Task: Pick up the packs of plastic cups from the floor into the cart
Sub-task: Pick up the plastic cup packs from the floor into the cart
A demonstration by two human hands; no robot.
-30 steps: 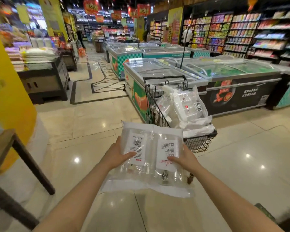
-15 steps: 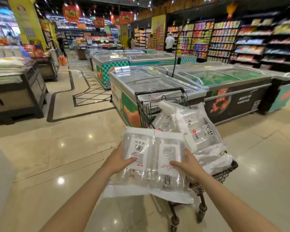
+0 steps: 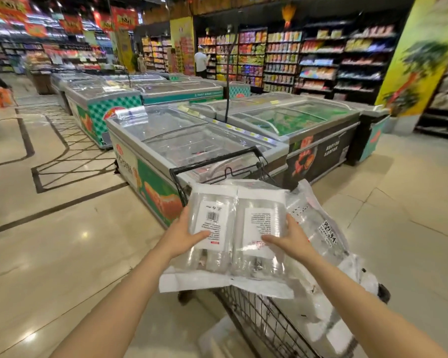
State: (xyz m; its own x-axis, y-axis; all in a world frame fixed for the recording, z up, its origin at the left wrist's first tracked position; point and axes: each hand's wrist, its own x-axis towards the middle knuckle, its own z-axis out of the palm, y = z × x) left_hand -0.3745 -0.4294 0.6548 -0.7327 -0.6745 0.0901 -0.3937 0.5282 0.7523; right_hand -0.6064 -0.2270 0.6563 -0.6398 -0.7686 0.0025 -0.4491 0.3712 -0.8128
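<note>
I hold two clear packs of plastic cups (image 3: 233, 236) side by side, each with a white label, over the left rim of a black wire cart (image 3: 264, 321). My left hand (image 3: 184, 233) grips the left pack's side with the thumb across its label. My right hand (image 3: 290, 236) grips the right pack the same way. Several more packs of cups (image 3: 318, 228) lie piled in the cart beneath and to the right. The cart's handle (image 3: 217, 161) is at its far end.
Chest freezers (image 3: 186, 140) with glass lids stand just beyond the cart. Stocked shelves (image 3: 321, 60) line the back wall, where a person (image 3: 201, 60) stands. A yellow pillar (image 3: 419, 52) rises at right. Open tiled floor (image 3: 62, 241) lies to the left.
I have stepped closer to the cart. The two packs in my hands moved forward and now hang over the cart's near rim.
</note>
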